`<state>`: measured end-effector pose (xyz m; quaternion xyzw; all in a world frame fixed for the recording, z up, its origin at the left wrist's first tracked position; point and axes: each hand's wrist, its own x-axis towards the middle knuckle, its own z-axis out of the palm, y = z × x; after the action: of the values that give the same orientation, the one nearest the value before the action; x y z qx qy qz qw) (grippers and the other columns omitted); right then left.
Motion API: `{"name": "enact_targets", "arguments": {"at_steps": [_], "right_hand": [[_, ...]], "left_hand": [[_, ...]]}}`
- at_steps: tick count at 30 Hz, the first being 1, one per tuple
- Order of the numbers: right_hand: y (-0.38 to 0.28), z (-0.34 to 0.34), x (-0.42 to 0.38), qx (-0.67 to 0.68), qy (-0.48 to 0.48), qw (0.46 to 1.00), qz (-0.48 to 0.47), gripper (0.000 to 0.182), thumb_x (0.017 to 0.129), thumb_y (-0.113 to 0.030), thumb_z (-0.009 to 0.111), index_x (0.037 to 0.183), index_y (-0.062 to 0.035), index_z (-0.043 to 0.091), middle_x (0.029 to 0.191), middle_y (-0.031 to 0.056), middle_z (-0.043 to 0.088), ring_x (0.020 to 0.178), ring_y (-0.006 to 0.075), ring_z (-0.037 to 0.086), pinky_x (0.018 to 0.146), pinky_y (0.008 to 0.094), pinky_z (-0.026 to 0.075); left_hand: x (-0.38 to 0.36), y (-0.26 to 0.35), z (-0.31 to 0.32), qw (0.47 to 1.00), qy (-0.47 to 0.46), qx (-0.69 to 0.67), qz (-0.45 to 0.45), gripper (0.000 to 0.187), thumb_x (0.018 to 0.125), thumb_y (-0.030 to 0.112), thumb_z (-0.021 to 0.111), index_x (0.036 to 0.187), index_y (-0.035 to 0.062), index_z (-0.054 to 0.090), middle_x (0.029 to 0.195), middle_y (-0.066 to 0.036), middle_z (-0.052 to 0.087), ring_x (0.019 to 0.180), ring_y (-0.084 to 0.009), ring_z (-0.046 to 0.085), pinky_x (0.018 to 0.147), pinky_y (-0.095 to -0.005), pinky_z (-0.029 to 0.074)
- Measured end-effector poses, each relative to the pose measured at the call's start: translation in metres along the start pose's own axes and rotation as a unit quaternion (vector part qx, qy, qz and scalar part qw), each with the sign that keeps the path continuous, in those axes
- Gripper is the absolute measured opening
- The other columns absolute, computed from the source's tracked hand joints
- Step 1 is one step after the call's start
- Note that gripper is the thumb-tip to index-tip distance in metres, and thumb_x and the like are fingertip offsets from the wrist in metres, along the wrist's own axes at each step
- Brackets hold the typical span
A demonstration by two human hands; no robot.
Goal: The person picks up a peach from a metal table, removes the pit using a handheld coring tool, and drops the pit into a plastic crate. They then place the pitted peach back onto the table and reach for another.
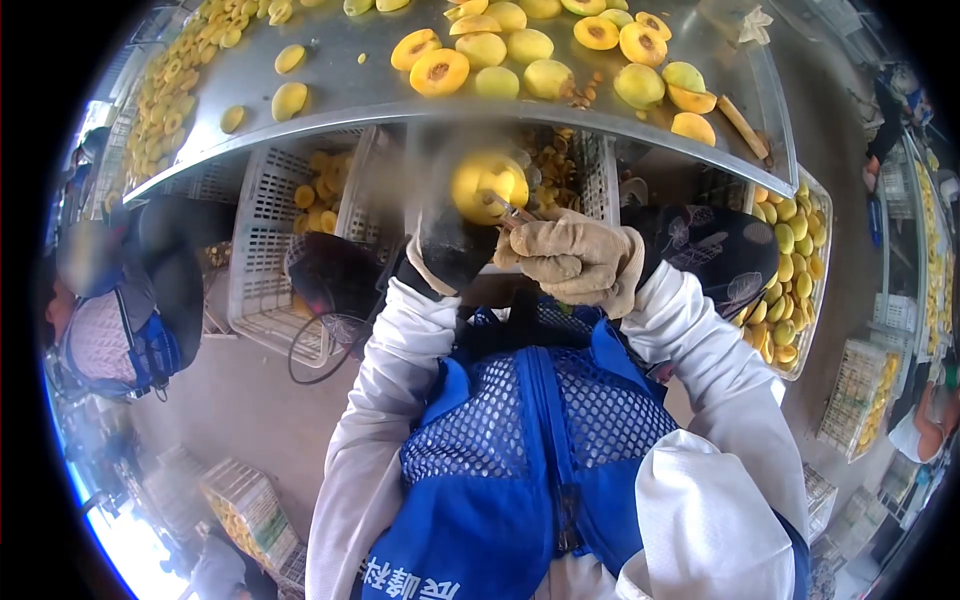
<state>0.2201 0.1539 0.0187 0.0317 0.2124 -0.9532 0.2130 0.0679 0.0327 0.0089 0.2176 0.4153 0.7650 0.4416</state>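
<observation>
A yellow peach [478, 180], its cut face partly visible, is held over the crates by my left hand [455, 248] in a dark glove. Smearing on the lens blurs much of that hand's fingers. In a beige work glove, my right hand [578, 255] is closed around a small hand tool [508, 210] whose metal tip meets the peach. Which kind of tool it is cannot be made out. Halved peaches [440, 72] lie on the metal table [350, 75] just beyond my hands, some with brown pit hollows showing.
A white crate [265, 240] with peach halves stands at left under the table edge. Another crate [800, 280], full of peaches, is at right. A wooden stick [743, 128] rests at the table's right corner. A co-worker [130, 310] sits at the left.
</observation>
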Motion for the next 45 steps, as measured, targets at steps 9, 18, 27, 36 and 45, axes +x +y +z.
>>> {"name": "enact_targets", "arguments": {"at_steps": [9, 18, 27, 36, 45], "right_hand": [[0.009, 0.008, 0.003, 0.085, -0.023, 0.996, -0.024, 0.03, 0.105, -0.025, 0.054, 0.112, 0.0036, 0.052, 0.058, -0.0028, 0.043, 0.034, 0.0044, 0.036, 0.028, 0.0204, 0.028], [-0.015, 0.011, -0.016, -0.269, 0.281, 0.921, -0.006, 0.018, 0.095, -0.023, 0.06, 0.099, -0.0059, 0.057, 0.054, -0.0044, 0.042, 0.036, 0.0062, 0.035, 0.035, 0.0242, 0.026], [-0.02, 0.02, -0.007, -0.36, 0.361, 0.86, 0.025, 0.029, 0.095, -0.028, 0.062, 0.106, -0.0015, 0.058, 0.062, 0.0008, 0.054, 0.046, 0.0092, 0.052, 0.042, 0.0256, 0.038], [-0.029, 0.043, -0.024, -0.312, 0.4, 0.861, -0.019, 0.024, 0.096, -0.029, 0.064, 0.098, -0.0069, 0.055, 0.066, -0.002, 0.053, 0.044, 0.0069, 0.046, 0.04, 0.0258, 0.036], [-0.038, 0.073, -0.007, -0.444, 0.36, 0.812, -0.119, 0.038, 0.098, -0.034, 0.061, 0.112, 0.0006, 0.053, 0.075, 0.0043, 0.058, 0.052, 0.0095, 0.053, 0.045, 0.0263, 0.04]], "left_hand": [[-0.01, 0.007, -0.018, 0.875, 0.012, 0.431, 0.221, 0.057, 0.093, 0.014, 0.067, 0.144, 0.0064, 0.044, 0.124, -0.018, 0.059, 0.113, -0.0315, 0.061, 0.096, -0.0406, 0.052], [-0.023, 0.203, -0.169, 0.597, 0.314, 0.738, 0.007, 0.03, 0.088, 0.023, 0.072, 0.114, 0.0084, 0.073, 0.116, -0.015, 0.068, 0.108, -0.0298, 0.065, 0.092, -0.0392, 0.051], [0.166, 0.087, -0.083, 0.554, 0.038, 0.831, -0.024, 0.057, 0.091, 0.056, 0.062, 0.116, 0.005, 0.068, 0.099, -0.021, 0.072, 0.098, -0.0367, 0.069, 0.084, -0.0394, 0.052], [0.105, 0.104, -0.011, 0.936, -0.083, 0.327, 0.102, 0.046, 0.093, 0.006, 0.068, 0.134, -0.0042, 0.05, 0.115, -0.011, 0.067, 0.108, -0.022, 0.066, 0.094, -0.035, 0.055], [0.015, 0.048, -0.004, 0.784, -0.037, 0.526, 0.329, 0.072, 0.084, -0.012, 0.071, 0.143, -0.0023, 0.031, 0.129, -0.019, 0.059, 0.121, -0.0244, 0.06, 0.102, -0.0381, 0.05]]}}
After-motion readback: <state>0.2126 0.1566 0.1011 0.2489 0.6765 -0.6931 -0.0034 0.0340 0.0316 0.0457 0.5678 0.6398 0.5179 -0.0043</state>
